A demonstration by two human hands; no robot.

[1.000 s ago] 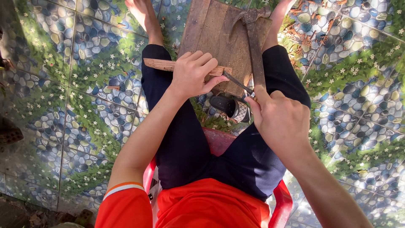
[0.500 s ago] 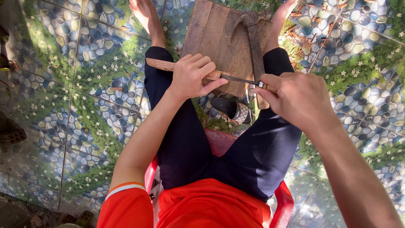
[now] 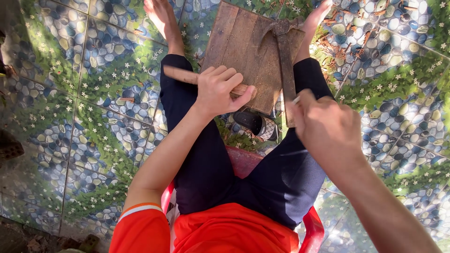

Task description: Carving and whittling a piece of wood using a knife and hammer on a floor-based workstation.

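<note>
The left hand (image 3: 220, 89) is clenched around a wooden stick (image 3: 180, 75) lying across the near edge of the wooden board (image 3: 239, 47). The right hand (image 3: 328, 129), just right of the board's near corner, is closed on a thin blade (image 3: 296, 99) whose tip barely shows. A hatchet (image 3: 285, 56) rests on the board.

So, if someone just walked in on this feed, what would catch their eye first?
Probably the left hand in the middle, closed around a wooden stick that lies across the left thigh. Next, the blurred right hand to the right, in a closed grip on something thin that is mostly hidden. Beyond both, a wooden board lies on the pebble-and-flower patterned floor between the bare feet, with a hatchet resting on it.
</note>
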